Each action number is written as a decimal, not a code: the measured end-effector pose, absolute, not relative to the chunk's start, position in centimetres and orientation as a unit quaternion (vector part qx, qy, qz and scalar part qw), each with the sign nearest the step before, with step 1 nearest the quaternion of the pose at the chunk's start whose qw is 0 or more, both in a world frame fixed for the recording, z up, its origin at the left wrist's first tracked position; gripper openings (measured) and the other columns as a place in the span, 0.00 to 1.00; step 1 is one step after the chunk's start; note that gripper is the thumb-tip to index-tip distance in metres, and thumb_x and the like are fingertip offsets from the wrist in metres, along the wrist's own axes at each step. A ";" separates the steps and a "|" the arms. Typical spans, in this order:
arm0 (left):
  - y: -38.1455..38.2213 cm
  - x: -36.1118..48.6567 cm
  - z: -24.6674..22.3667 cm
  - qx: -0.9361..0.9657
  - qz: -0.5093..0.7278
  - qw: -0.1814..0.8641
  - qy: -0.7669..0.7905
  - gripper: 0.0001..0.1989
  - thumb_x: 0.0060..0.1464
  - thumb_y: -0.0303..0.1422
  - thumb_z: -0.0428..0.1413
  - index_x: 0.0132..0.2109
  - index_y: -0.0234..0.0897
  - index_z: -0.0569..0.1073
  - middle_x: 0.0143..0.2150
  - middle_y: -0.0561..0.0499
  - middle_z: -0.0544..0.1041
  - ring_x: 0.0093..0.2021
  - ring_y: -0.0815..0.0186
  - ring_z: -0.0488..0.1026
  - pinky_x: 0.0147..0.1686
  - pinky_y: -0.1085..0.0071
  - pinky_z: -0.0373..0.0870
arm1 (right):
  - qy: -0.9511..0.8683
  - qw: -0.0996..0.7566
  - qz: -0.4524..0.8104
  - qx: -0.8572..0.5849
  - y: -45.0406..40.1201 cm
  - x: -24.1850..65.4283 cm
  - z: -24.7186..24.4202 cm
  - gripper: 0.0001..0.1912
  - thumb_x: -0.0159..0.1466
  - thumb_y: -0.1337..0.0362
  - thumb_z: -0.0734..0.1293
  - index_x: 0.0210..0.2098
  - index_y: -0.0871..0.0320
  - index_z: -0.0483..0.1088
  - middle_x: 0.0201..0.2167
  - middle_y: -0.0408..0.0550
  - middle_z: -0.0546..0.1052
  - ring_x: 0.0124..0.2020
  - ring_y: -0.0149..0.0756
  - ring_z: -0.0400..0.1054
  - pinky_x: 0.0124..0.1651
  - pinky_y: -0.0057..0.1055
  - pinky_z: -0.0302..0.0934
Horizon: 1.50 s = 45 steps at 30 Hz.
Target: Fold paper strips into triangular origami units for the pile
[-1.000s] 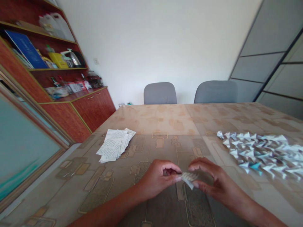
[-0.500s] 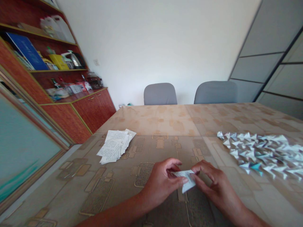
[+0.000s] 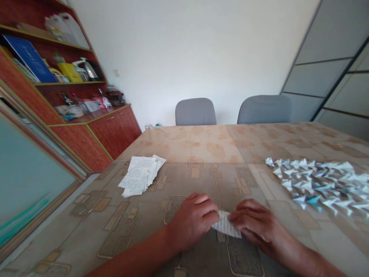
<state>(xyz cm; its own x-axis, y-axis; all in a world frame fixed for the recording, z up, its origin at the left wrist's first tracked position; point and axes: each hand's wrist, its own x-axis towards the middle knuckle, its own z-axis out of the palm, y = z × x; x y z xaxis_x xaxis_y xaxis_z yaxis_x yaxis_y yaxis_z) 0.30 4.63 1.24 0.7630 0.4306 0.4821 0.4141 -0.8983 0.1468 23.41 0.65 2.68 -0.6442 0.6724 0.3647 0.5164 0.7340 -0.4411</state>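
Observation:
Between my two hands is a small folded piece of printed paper, white with lines of text. My left hand pinches its left end, fingers bent over it. At its right end, my right hand grips the paper between thumb and fingers. Both hands are low over the table, and the fingertips cover the ends of the paper. To the left lies a loose pile of printed paper slips. Rows of small folded paper pieces, mostly white with one teal, stand on the right.
The table has a brown patterned cover. Two grey chairs stand at its far side against a white wall. On the left is a red-brown shelf cabinet with bottles, a kettle and a blue folder.
The folded paper has been turned and now shows a longer printed face, slanting down to the right. Both hands have rolled over it, with the fingers closer together.

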 end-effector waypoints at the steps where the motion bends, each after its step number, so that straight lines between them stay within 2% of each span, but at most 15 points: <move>1: 4.5 0.3 1.1 0.949 0.224 0.004 0.220 0.09 0.64 0.31 0.51 0.35 0.36 0.72 0.35 0.52 0.76 0.36 0.66 0.68 0.35 0.69 0.60 | -0.903 0.236 0.145 -0.329 0.6 23.4 2.6 0.07 0.67 0.71 0.62 0.37 0.55 0.70 0.33 0.46 0.78 0.37 0.38 0.69 0.40 0.34 0.61; 4: 4.1 0.4 1.1 0.963 0.152 0.004 0.223 0.07 0.62 0.31 0.53 0.35 0.36 0.71 0.33 0.52 0.75 0.36 0.65 0.68 0.35 0.68 0.60 | -0.915 0.189 0.149 -0.325 0.6 23.4 2.5 0.09 0.68 0.70 0.60 0.35 0.56 0.70 0.32 0.47 0.77 0.36 0.38 0.68 0.40 0.35 0.60; 7: 3.8 0.5 1.4 0.963 0.132 0.041 0.230 0.04 0.59 0.31 0.55 0.36 0.37 0.71 0.36 0.52 0.75 0.38 0.64 0.68 0.38 0.68 0.61 | -0.912 0.175 0.168 -0.331 0.7 23.7 2.5 0.10 0.67 0.73 0.59 0.34 0.56 0.69 0.31 0.46 0.76 0.36 0.38 0.67 0.40 0.35 0.59; 11: 3.6 0.6 1.3 0.946 0.167 0.108 0.255 0.06 0.60 0.33 0.54 0.35 0.37 0.73 0.37 0.51 0.75 0.38 0.65 0.69 0.39 0.68 0.62 | -0.909 0.169 0.183 -0.334 0.8 23.9 3.1 0.09 0.63 0.75 0.61 0.35 0.55 0.68 0.32 0.45 0.76 0.37 0.38 0.67 0.44 0.37 0.58; 14: 3.4 0.7 1.0 0.923 0.209 0.154 0.284 0.07 0.59 0.34 0.56 0.34 0.36 0.73 0.35 0.50 0.75 0.38 0.64 0.69 0.38 0.69 0.62 | -0.900 0.170 0.209 -0.342 0.7 23.8 3.6 0.06 0.61 0.70 0.66 0.37 0.54 0.68 0.35 0.45 0.76 0.39 0.40 0.67 0.45 0.39 0.57; 16: 3.2 0.8 0.8 0.910 0.232 0.173 0.298 0.07 0.58 0.33 0.58 0.33 0.35 0.73 0.34 0.50 0.75 0.37 0.64 0.68 0.38 0.69 0.62 | -0.893 0.177 0.221 -0.350 0.7 23.6 3.6 0.01 0.64 0.66 0.66 0.37 0.54 0.69 0.34 0.45 0.76 0.39 0.39 0.67 0.45 0.39 0.57; 20: 2.9 1.2 0.5 0.884 0.267 0.204 0.325 0.07 0.55 0.32 0.60 0.30 0.34 0.73 0.33 0.51 0.75 0.36 0.64 0.69 0.38 0.69 0.62 | -0.870 0.200 0.206 -0.402 0.9 23.2 2.5 0.12 0.68 0.66 0.61 0.28 0.56 0.68 0.28 0.43 0.73 0.34 0.37 0.66 0.44 0.39 0.56; 25: 2.7 1.5 0.5 0.867 0.248 0.200 0.382 0.10 0.55 0.34 0.60 0.28 0.35 0.71 0.31 0.51 0.74 0.35 0.63 0.69 0.37 0.68 0.62 | -0.826 0.231 0.161 -0.488 1.1 22.6 0.8 0.11 0.66 0.66 0.64 0.26 0.56 0.68 0.26 0.44 0.72 0.33 0.39 0.66 0.38 0.36 0.55; 28: 2.7 1.3 1.2 0.870 0.233 0.155 0.407 0.07 0.57 0.35 0.58 0.38 0.36 0.72 0.34 0.50 0.75 0.37 0.60 0.69 0.38 0.65 0.64 | -0.815 0.238 0.126 -0.512 1.0 22.3 0.4 0.09 0.64 0.66 0.65 0.26 0.55 0.69 0.27 0.45 0.72 0.33 0.41 0.66 0.38 0.37 0.54; 30: 2.6 1.3 1.7 0.884 0.227 0.110 0.393 0.09 0.58 0.33 0.55 0.46 0.37 0.70 0.40 0.48 0.75 0.41 0.59 0.69 0.42 0.62 0.65 | -0.813 0.239 0.109 -0.520 1.0 22.2 0.3 0.08 0.63 0.67 0.66 0.27 0.55 0.69 0.27 0.45 0.73 0.33 0.41 0.66 0.38 0.37 0.54; 34: 2.0 1.2 1.9 0.932 0.199 0.037 0.300 0.08 0.60 0.32 0.54 0.46 0.36 0.71 0.47 0.45 0.75 0.46 0.57 0.69 0.50 0.58 0.62 | -0.814 0.229 0.100 -0.525 1.1 22.1 0.5 0.06 0.60 0.69 0.69 0.27 0.55 0.69 0.27 0.45 0.73 0.33 0.41 0.66 0.39 0.37 0.54; 39: 0.9 0.5 0.1 0.949 0.174 0.043 0.258 0.22 0.60 0.45 0.53 0.54 0.35 0.68 0.52 0.44 0.74 0.53 0.55 0.67 0.59 0.56 0.54 | -0.812 0.220 0.109 -0.530 1.3 22.0 0.6 0.07 0.59 0.70 0.70 0.27 0.56 0.69 0.27 0.44 0.73 0.34 0.41 0.66 0.40 0.38 0.53; 42: 0.7 0.1 -0.7 0.945 0.174 0.049 0.274 0.28 0.59 0.51 0.51 0.58 0.35 0.66 0.55 0.43 0.72 0.55 0.52 0.66 0.60 0.53 0.52 | -0.804 0.212 0.112 -0.544 1.2 22.0 0.4 0.07 0.59 0.71 0.70 0.28 0.56 0.69 0.28 0.45 0.73 0.34 0.42 0.65 0.40 0.39 0.53; 45: 0.7 0.0 -0.6 0.949 0.150 0.051 0.273 0.30 0.60 0.52 0.48 0.60 0.34 0.64 0.57 0.41 0.71 0.54 0.51 0.67 0.58 0.51 0.55 | -0.801 0.207 0.120 -0.549 1.1 22.0 0.3 0.06 0.61 0.69 0.69 0.29 0.56 0.69 0.29 0.45 0.73 0.35 0.43 0.65 0.39 0.38 0.53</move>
<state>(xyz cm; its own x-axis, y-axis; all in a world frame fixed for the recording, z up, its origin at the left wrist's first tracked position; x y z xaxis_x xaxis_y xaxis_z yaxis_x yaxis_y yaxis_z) -0.05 0.70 -0.57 0.8056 0.5342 0.2562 0.5036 -0.8452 0.1787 22.04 1.12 0.29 -0.3114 0.9291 0.1995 0.8299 0.3682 -0.4192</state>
